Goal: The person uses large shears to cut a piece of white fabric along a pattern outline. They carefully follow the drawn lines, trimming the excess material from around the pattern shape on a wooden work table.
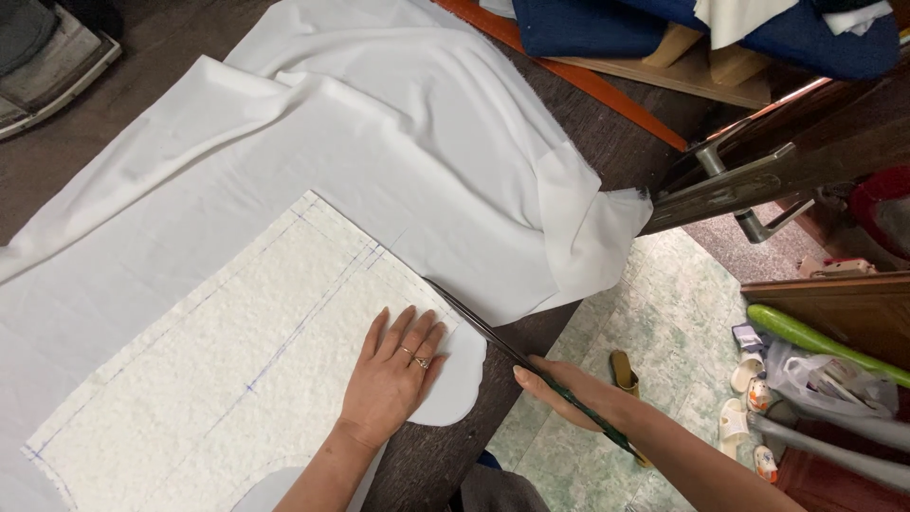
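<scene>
The left hand (393,374) lies spread and flat on a white, rough-textured pattern piece marked with blue lines (237,370), pinning it to the smooth white cloth (398,142) over the dark wooden bench (607,133). The right hand (569,389) is closed round the handles of long dark-bladed shears (502,346), whose blades lie along the pattern's right edge, near the bench's near right side. The step in hand looks like cutting the cloth along that edge; the next stroke calls for steady downward pressure and blades kept tight to the outline.
</scene>
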